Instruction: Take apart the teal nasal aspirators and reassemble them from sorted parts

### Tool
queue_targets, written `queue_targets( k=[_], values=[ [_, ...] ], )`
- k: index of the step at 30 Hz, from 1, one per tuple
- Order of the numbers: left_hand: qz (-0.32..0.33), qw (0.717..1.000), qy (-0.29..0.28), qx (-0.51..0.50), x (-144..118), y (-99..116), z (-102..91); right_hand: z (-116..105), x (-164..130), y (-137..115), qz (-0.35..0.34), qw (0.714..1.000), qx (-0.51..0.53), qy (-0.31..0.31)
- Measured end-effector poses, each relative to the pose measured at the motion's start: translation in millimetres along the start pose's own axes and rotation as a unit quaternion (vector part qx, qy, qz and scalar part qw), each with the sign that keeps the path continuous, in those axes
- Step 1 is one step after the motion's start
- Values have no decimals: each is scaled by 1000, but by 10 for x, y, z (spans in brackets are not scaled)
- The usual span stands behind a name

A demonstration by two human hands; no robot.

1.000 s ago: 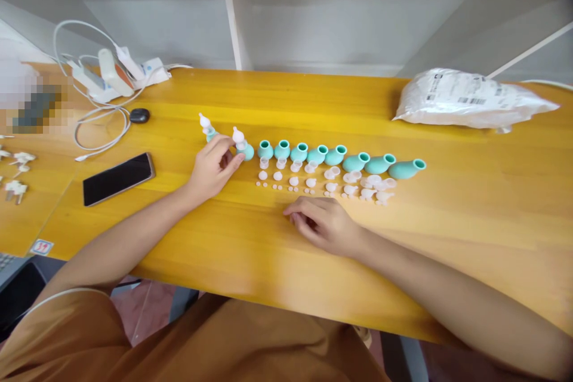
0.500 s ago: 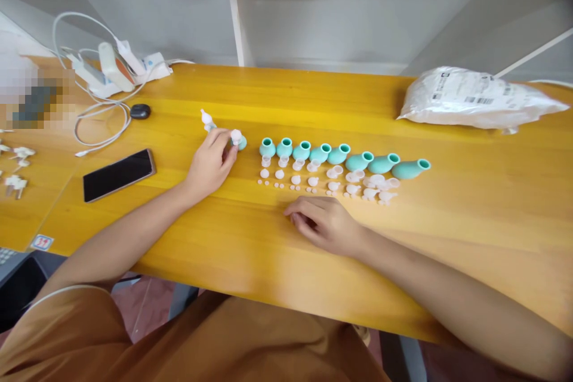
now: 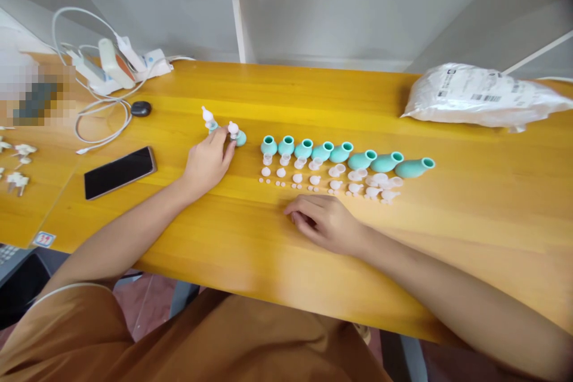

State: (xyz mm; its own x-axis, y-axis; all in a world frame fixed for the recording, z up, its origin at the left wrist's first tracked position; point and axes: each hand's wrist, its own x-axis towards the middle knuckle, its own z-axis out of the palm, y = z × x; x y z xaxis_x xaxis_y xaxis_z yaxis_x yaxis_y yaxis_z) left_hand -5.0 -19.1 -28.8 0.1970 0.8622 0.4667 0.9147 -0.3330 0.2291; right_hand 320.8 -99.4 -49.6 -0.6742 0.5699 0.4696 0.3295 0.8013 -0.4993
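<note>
My left hand is closed by its thumb and fingertips on a teal squeeze bulb with a white nozzle, which lies tilted on the table. Just behind those fingers is another teal bulb with a white nozzle, partly hidden by the hand. My right hand rests on the table with its fingers curled in; nothing shows in it. Beyond it runs a row of teal bulbs with open necks. In front of them are rows of clear collars, white nozzles and tiny round pieces.
A silvery plastic bag lies at the back right. On the left are a phone, a small black case, a white cable and a power strip. White parts lie at the far left.
The white-nozzled bulb at my left fingertips has turned slightly, its nozzle tipping left and back. My right hand stays where it was. The whole view has shifted slightly.
</note>
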Motion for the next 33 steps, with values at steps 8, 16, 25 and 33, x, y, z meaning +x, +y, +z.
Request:
queue_targets(
  k=[8,16,25,33],
  values=[
    [-41,999,-31,1,17,53,14,3,-8,8,0,1000,1,-8],
    [-8,999,-3,-31,-27,88,-21,-1,-6,5,6,1000,4,-9],
    [71,995,38,-65,-236,373,-345,-3,-6,5,6,1000,3,-11],
    [164,977,-70,-120,-322,470,-91,-12,5,-8,8,1000,11,-11]
  ],
)
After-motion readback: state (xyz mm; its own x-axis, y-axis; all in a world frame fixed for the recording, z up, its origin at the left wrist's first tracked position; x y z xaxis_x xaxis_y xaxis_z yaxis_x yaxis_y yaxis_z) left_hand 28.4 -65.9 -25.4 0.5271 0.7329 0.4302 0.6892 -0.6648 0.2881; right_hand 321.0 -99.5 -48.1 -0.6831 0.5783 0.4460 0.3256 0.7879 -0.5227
